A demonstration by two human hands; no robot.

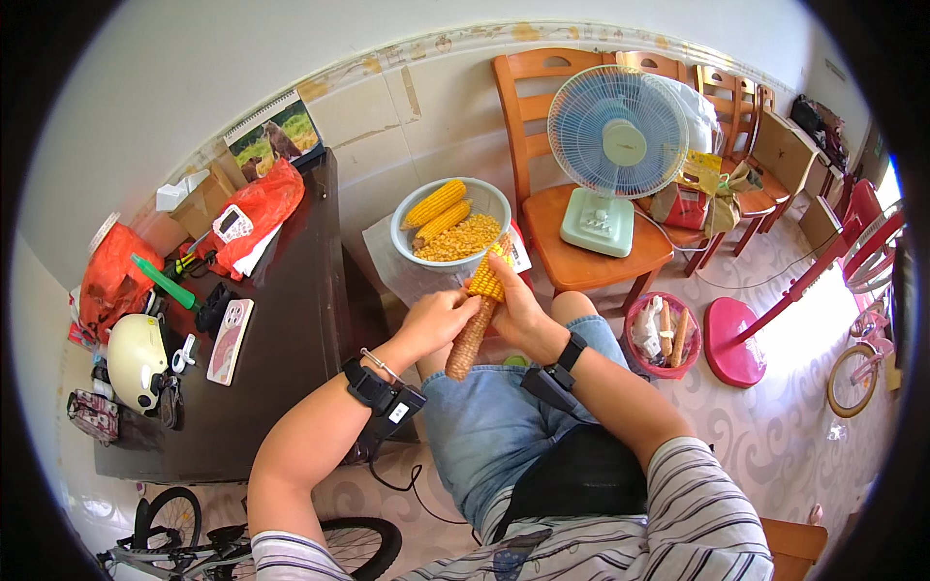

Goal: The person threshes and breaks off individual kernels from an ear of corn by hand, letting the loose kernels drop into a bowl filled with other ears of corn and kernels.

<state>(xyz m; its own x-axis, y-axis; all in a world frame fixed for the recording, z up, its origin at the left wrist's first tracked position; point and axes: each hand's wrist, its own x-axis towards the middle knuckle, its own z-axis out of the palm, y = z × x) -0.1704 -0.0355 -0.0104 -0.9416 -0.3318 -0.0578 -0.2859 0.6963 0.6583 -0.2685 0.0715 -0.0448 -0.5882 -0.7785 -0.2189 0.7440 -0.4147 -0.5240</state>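
Above my lap I hold a dried corn cob (472,338) at a slant. Its lower part is bare of kernels, while yellow kernels still cover a stretch of the upper part. My right hand (524,319) is wrapped around the cob from the right, thumb lying along the kernels. From the left, my left hand (438,319) presses its fingers and thumb against the cob near the border between kernels and bare core. Just beyond is a pale blue basin (397,236) with loose corn kernels (461,240) and whole yellow corn cobs (436,205) inside.
A pink bin (662,374) with stripped cobs stands right of my knee. A wooden chair (541,218) carries a table fan (617,145). On the left, a dark table (280,348) holds a helmet (136,363), a phone (230,341) and red plastic bags (254,210). A bicycle (363,541) is behind.
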